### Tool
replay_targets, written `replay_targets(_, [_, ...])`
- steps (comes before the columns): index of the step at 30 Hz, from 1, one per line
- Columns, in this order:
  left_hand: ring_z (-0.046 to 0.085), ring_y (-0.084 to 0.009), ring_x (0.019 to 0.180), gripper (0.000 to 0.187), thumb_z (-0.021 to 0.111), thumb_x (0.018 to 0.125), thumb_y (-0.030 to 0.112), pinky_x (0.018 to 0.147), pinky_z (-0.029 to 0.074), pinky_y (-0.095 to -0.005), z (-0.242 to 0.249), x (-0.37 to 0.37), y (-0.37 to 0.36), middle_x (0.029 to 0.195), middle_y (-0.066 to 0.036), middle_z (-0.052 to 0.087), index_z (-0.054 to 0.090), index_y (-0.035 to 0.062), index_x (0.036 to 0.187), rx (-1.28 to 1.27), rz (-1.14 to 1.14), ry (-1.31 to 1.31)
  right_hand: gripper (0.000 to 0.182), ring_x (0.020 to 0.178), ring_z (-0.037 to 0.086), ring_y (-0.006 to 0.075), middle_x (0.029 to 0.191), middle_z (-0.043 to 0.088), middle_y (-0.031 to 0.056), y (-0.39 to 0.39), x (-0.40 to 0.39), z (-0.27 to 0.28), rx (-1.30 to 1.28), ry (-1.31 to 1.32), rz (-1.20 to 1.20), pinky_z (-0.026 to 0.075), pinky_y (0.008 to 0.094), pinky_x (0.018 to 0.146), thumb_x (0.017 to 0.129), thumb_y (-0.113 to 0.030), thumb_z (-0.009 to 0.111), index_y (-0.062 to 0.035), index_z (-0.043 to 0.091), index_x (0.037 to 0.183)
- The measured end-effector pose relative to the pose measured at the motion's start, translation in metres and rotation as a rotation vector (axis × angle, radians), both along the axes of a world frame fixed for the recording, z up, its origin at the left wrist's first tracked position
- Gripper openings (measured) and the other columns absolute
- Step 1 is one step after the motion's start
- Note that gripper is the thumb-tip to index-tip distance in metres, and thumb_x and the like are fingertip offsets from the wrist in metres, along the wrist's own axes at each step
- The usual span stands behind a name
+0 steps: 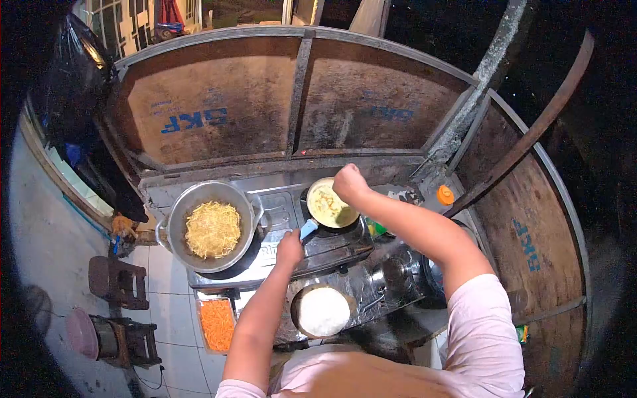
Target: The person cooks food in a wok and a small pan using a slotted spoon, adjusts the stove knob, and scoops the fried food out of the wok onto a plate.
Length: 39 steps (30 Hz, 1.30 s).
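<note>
My left hand (290, 248) is closed round the light blue handle of a small frying pan (309, 229). The pan sits on the right burner of a metal gas stove (282, 262) and holds a pale yellow mixture (325, 201) with darker bits in it. Above the pan's right rim is my right hand (350, 184), its fingers curled closed; whatever they hold, if anything, is hidden. On the left burner stands a wide metal wok (179, 255) with thin yellow strips (213, 229) frying in it.
Shredded carrot (217, 324) fills a tray at the front left, beside a bowl of white stuff (324, 311). An orange-capped bottle (444, 195) stands at right. Wooden panels (225, 99) wall the back. Stools (118, 282) stand on the left floor.
</note>
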<state>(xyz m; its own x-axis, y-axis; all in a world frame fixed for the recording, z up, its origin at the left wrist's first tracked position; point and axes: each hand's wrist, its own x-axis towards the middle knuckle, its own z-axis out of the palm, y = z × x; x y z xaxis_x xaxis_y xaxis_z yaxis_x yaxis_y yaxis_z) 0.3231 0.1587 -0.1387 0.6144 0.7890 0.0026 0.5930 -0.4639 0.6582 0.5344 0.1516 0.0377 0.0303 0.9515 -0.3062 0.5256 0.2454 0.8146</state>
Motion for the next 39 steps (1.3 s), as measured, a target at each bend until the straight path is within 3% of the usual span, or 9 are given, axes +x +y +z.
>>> replay_targets(9, [0.06, -0.0415, 0.097, 0.027, 0.058, 0.084, 0.01, 0.083, 0.049, -0.0498, 0.005, 0.0, 0.002, 0.106, -0.022, 0.058, 0.056, 0.0066, 0.111, -0.057, 0.007, 0.038, 0.014, 0.06, 0.064, 0.0194, 0.073, 0.068, -0.0016, 0.031, -0.008, -0.01, -0.088, -0.072, -0.191, 0.039, 0.0384, 0.043, 0.08, -0.022, 0.061, -0.0173, 0.074, 0.08])
replay_targets(11, [0.06, -0.0415, 0.098, 0.027, 0.058, 0.084, 0.01, 0.084, 0.049, -0.0497, 0.003, -0.001, 0.003, 0.107, -0.022, 0.058, 0.056, 0.0066, 0.111, -0.056, 0.001, 0.031, 0.016, 0.046, 0.06, 0.0208, 0.064, 0.066, 0.0014, 0.036, 0.01, -0.009, -0.069, 0.042, -0.154, 0.037, 0.0362, 0.039, 0.083, -0.02, 0.058, -0.0122, 0.072, 0.079])
replay_targets(16, [0.06, -0.0414, 0.098, 0.025, 0.058, 0.085, 0.01, 0.084, 0.049, -0.0497, -0.001, -0.001, 0.004, 0.108, -0.022, 0.058, 0.056, 0.0059, 0.109, -0.033, -0.027, 0.033, 0.019, 0.075, 0.067, 0.018, 0.086, 0.072, -0.0038, 0.027, 0.023, 0.018, 0.013, 0.149, -0.094, 0.043, 0.0398, 0.047, 0.082, -0.02, 0.058, -0.0197, 0.076, 0.088])
replay_targets(20, [0.057, -0.0409, 0.098, 0.037, 0.065, 0.078, 0.009, 0.083, 0.047, -0.0475, 0.001, 0.001, 0.001, 0.103, -0.022, 0.059, 0.057, 0.0052, 0.114, -0.05, 0.006, 0.019, 0.02, 0.084, 0.068, 0.0202, 0.091, 0.072, 0.001, 0.018, 0.009, 0.025, -0.02, 0.197, -0.144, 0.048, 0.0385, 0.059, 0.084, -0.019, 0.056, -0.0162, 0.076, 0.089])
replay_targets(22, [0.06, -0.0414, 0.097, 0.028, 0.059, 0.085, 0.011, 0.083, 0.048, -0.0494, 0.007, 0.001, -0.001, 0.108, -0.022, 0.058, 0.056, 0.0062, 0.112, -0.036, -0.007, 0.079, 0.021, 0.082, 0.068, 0.0212, 0.09, 0.072, 0.0003, 0.023, 0.009, 0.013, -0.03, 0.128, -0.151, 0.047, 0.04, 0.056, 0.085, -0.019, 0.056, -0.0161, 0.076, 0.089])
replay_targets(31, [0.06, -0.0408, 0.096, 0.033, 0.058, 0.085, 0.01, 0.083, 0.048, -0.049, 0.006, 0.001, -0.001, 0.108, -0.021, 0.057, 0.055, 0.0072, 0.118, -0.019, -0.015, 0.067, 0.023, 0.075, 0.069, 0.0189, 0.087, 0.072, -0.0004, 0.078, 0.028, -0.033, -0.253, -0.093, -0.341, 0.044, 0.0418, 0.045, 0.086, -0.018, 0.054, -0.0146, 0.074, 0.098])
replay_targets(33, [0.06, -0.0409, 0.096, 0.033, 0.058, 0.085, 0.01, 0.082, 0.048, -0.049, 0.001, 0.001, 0.001, 0.108, -0.021, 0.057, 0.055, 0.0071, 0.118, -0.016, -0.011, 0.05, 0.025, 0.081, 0.069, 0.0172, 0.09, 0.072, -0.0002, 0.091, 0.055, -0.048, -0.145, -0.011, -0.328, 0.046, 0.0415, 0.048, 0.087, -0.021, 0.053, -0.0154, 0.074, 0.1])
replay_targets(34, [0.06, -0.0411, 0.096, 0.034, 0.057, 0.085, 0.01, 0.082, 0.048, -0.049, -0.002, 0.002, 0.002, 0.108, -0.021, 0.057, 0.055, 0.0069, 0.118, -0.012, -0.012, 0.033, 0.025, 0.088, 0.069, 0.017, 0.096, 0.072, 0.0014, 0.074, 0.04, -0.013, -0.081, 0.064, -0.328, 0.05, 0.0395, 0.057, 0.087, -0.022, 0.054, -0.0162, 0.074, 0.101])
replay_targets(39, [0.06, -0.0412, 0.096, 0.036, 0.057, 0.084, 0.009, 0.081, 0.048, -0.0486, -0.009, 0.002, 0.005, 0.107, -0.022, 0.057, 0.055, 0.0074, 0.12, -0.016, -0.02, 0.055, 0.025, 0.096, 0.068, 0.0195, 0.104, 0.071, 0.0019, 0.039, 0.034, 0.039, -0.012, 0.225, -0.347, 0.051, 0.0341, 0.072, 0.085, -0.024, 0.058, -0.0155, 0.074, 0.101])
